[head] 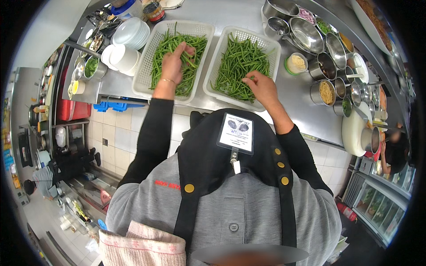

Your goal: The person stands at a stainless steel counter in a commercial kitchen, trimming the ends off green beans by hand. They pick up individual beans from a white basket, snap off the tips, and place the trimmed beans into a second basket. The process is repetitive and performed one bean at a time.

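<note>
Two white perforated plastic baskets, the left basket (141,74) and the right basket (274,50), stand side by side on the steel counter. Long green beans (166,43) fill the left one, and more green beans (238,63) lie in the right one. My left hand (173,65), with a thin bracelet at the wrist, is over the left basket with its fingers curled around a few beans. Over the near right part of the other basket is my right hand (263,87), thumb and forefinger close together; whether a bean is between them cannot be made out.
Stacked plates (131,33) and white bowls (123,60) stand left of the baskets. Many steel pots (322,66) and a tub of pale chopped food (297,63) crowd the right side. A sauce jar (153,12) sits behind. Other people (394,149) are at both edges.
</note>
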The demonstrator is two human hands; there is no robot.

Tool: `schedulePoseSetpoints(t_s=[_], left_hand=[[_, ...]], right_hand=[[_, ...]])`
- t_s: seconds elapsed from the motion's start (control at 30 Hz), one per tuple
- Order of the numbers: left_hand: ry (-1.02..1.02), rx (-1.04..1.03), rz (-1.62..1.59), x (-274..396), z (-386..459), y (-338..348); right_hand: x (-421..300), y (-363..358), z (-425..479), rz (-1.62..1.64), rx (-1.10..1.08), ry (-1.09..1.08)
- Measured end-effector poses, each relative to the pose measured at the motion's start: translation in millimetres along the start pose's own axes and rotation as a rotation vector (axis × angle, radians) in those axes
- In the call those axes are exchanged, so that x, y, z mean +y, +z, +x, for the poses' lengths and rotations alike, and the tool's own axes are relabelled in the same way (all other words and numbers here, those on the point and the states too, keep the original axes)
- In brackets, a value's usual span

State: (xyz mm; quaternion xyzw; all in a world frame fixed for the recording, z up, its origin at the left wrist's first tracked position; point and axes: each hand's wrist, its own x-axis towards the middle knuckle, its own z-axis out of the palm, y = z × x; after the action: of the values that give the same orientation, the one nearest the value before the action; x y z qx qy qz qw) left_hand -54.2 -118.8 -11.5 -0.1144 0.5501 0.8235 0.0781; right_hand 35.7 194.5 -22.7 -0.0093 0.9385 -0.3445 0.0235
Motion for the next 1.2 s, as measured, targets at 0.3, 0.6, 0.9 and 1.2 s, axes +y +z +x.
schedulePoseSetpoints(t_s=[0.3, 0.6, 0.9, 1.2], left_hand=[[0.448, 0.378, 0.963, -32, -42, -90], [0.625, 0.107, 1.357, -47, -70, -62], [0.624, -0.148, 1.009, -42, -60, -62], [0.076, -0.506, 0.53, -50, -14, 18]], right_hand=[[46, 1, -30, 0.163, 0.075, 0.019], [-11, 44, 31, -0.184, -0.244, -0.319], [-10, 100, 40, -0.123, -0.279, -0.418], [-67, 74, 4, 0.268, 0.06, -0.009]])
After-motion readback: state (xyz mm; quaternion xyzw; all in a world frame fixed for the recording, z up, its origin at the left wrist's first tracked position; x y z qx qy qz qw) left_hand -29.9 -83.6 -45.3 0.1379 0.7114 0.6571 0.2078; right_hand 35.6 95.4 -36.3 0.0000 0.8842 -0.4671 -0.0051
